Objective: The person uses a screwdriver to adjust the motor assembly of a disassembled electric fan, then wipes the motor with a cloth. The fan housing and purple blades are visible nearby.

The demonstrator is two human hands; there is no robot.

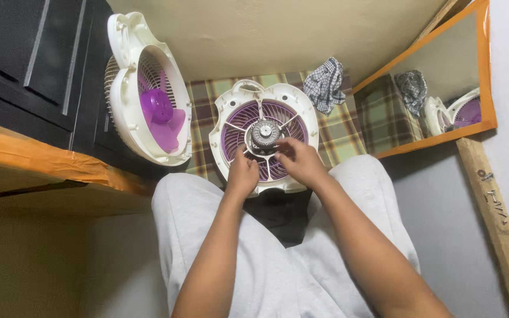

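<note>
A white fan housing (225,112) with a purple grille lies flat on a checked cloth in front of my knees. A grey motor (261,133) sits at its centre. My left hand (242,175) rests on the lower left of the grille, its fingers curled near the motor. My right hand (300,161) reaches in from the right, and its fingertips touch the motor's lower edge. Whether either hand grips a small part is hidden by the fingers.
A second white fan half (129,82) with a purple blade (161,115) leans against a black cabinet (25,65) at left. A crumpled checked rag (325,83) lies behind the housing. An orange-framed mirror (437,76) stands at right. My grey-trousered legs (189,218) fill the foreground.
</note>
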